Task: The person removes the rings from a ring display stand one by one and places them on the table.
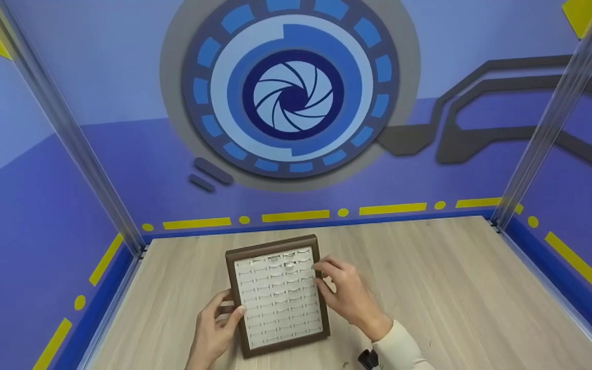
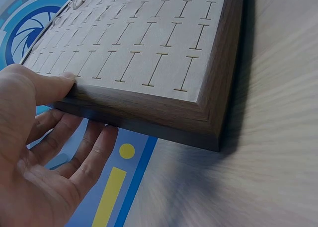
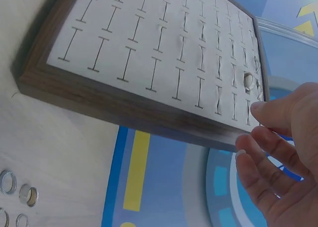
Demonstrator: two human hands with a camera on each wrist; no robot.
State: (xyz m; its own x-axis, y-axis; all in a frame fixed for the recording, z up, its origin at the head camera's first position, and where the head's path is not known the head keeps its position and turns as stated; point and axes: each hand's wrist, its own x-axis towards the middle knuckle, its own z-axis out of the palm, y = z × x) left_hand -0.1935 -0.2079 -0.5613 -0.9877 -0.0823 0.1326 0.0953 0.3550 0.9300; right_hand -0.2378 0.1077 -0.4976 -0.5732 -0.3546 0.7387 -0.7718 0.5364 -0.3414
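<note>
A brown-framed ring display tray [image 1: 324, 313] with rows of slits in its white pad is held tilted above the table. My left hand [image 1: 215, 325] grips its left edge; in the left wrist view the thumb lies on the rim and the fingers are underneath. At the upper right edge is my right hand [image 1: 350, 294], thumb and fingers loosely bent and apart. Its thumb [image 3: 273, 113] reaches over the pad's edge, and I see nothing between thumb and fingers. A ring [image 3: 249, 81] sits in a slit near that thumb. Other rings show in the top rows.
Several loose rings [image 3: 8, 182] lie on the wooden table [image 1: 460, 288], seen in the right wrist view. Blue printed panels [image 1: 121, 169] with metal corner posts [image 1: 548, 103] enclose the table at the back and sides. A small black object [image 1: 368, 358] is by the right sleeve.
</note>
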